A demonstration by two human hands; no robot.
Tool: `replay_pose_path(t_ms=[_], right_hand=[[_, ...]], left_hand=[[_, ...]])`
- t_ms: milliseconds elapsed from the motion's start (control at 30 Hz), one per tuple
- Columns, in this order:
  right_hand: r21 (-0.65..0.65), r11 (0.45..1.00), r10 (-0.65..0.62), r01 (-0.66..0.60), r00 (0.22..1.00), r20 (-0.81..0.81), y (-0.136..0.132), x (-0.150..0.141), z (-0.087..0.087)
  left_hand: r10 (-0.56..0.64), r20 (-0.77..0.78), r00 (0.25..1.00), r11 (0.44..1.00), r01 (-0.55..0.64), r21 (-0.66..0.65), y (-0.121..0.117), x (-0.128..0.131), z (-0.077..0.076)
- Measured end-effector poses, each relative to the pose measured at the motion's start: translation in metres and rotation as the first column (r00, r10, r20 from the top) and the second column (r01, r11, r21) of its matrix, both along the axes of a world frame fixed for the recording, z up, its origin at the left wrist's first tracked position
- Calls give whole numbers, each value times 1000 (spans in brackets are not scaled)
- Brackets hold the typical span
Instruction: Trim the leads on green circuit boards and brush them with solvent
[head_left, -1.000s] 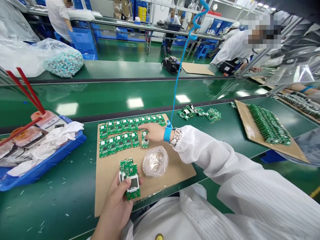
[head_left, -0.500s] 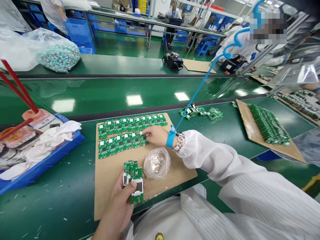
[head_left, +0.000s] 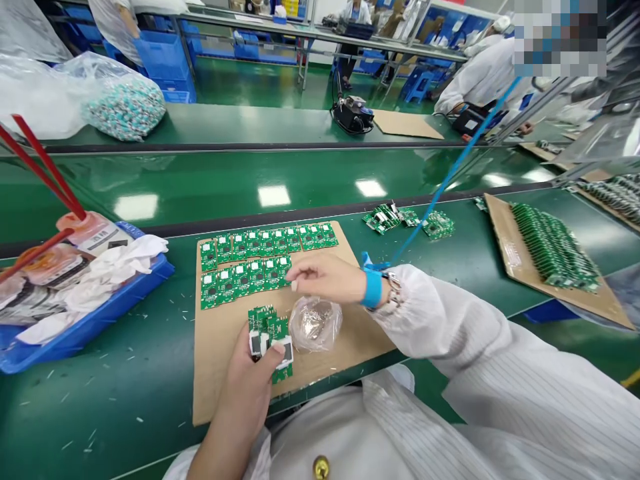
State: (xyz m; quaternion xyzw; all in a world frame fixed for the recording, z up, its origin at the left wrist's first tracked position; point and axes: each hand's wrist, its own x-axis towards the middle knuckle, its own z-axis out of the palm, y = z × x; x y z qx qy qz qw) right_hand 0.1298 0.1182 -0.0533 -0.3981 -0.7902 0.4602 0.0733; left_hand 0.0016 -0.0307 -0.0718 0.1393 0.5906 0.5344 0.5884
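My left hand is closed around a few green circuit boards, its thumb pressed on a white-framed dark part of the top one. My right hand, with a blue wrist strap, hovers at the right end of the nearer row of circuit boards. Its fingers are loosely bent, thumb and forefinger apart, with nothing visible between them. A second row of boards lies behind. Just below my right hand, a clear plastic bag of small shiny metal pieces sits on the cardboard sheet.
A blue bin with white cloths and red-handled tools stands on the left. Loose boards lie beyond the cardboard; a board stack rests on another sheet at right. A blue coiled cord runs from my wrist strap. People work across the line.
My right hand has drawn back slightly from the last board in the nearer row, its fingers loosening off it. My left hand still holds its boards. The view has shifted a little.
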Motion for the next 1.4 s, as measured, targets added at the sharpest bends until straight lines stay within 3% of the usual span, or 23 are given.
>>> replay_pose_path(t_ms=[100, 167, 267, 333, 400, 533, 600, 667, 733, 800, 867, 933, 1100, 1233, 1400], right_hand=[[-158, 987, 19, -34, 995, -97, -36, 1, 11], [-195, 981, -22, -7, 989, -146, -54, 0, 12], [-191, 980, -93, 57, 979, -181, -64, -4, 9], [-265, 963, -114, 54, 970, -215, -62, -6, 7], [-365, 931, -116, 19, 962, -246, -58, -5, 6], [-501, 865, -144, -18, 948, -283, -55, -1, 6], [-549, 836, -166, -4, 951, -260, -54, 2, 8], [-577, 817, -177, 21, 960, -215, -50, 4, 9], [-524, 851, -153, 42, 974, -169, -41, 7, 10], [-325, 943, -115, 78, 989, -96, -24, 10, 8], [-102, 989, -109, 107, 994, -17, -1, 13, 2], [16, 991, -137, 136, 990, 33, 24, 14, -8], [124, 988, -113, 94, 981, 159, 61, 9, -36], [173, 984, -78, 39, 972, 222, 60, 5, -46], [245, 969, -92, 22, 957, 274, 47, 10, -40]], left_hand=[[8, -192, 981, 999, 1, 52, 7, 6, 2], [21, -342, 939, 998, 1, 66, 10, 9, 7], [3, -642, 767, 1000, 17, 24, 11, 11, 16], [-41, -720, 692, 999, 35, -23, 11, 10, 19], [-78, -692, 717, 996, 90, -18, 11, 8, 19], [-119, -493, 862, 976, 194, 103, 10, 3, 10], [-86, -333, 939, 973, 151, 176, 11, 3, 4], [-1, -156, 988, 985, 28, 171, 12, 4, 0], [82, -47, 996, 992, -77, 105, 14, 5, -1], [116, -25, 993, 992, -114, 61, 16, 5, 0], [117, -20, 993, 992, -116, 49, 17, 4, 2], [115, -16, 993, 993, -114, 31, 17, 4, 2], [94, -23, 995, 995, -95, -14, 16, 2, 0], [58, -37, 998, 997, -60, -49, 12, 0, -2], [9, -49, 999, 998, -12, -61, 12, -1, -2]])
